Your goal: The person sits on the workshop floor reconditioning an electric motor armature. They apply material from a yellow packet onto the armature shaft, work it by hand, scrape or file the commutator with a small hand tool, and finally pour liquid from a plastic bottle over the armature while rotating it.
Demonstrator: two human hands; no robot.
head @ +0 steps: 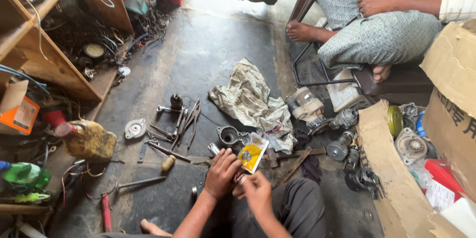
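Both hands meet low over the dark floor: the left hand [220,172] curls closed around a small reddish metal part [238,177], while the right hand [257,192] pinches its near end. Just beyond lies a yellow packet [252,153], beside a crumpled cloth [250,97].

Dark concrete floor [208,54], wooden shelves [59,64] left, daylight beyond.

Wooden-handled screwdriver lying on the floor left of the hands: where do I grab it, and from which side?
Probably by the wooden handle, coming straight down from above. The screwdriver lies flat on the floor, its handle the thick rounded end nearest the left hand, with bare floor around it. The thin shaft runs up-left toward the pile of tools.
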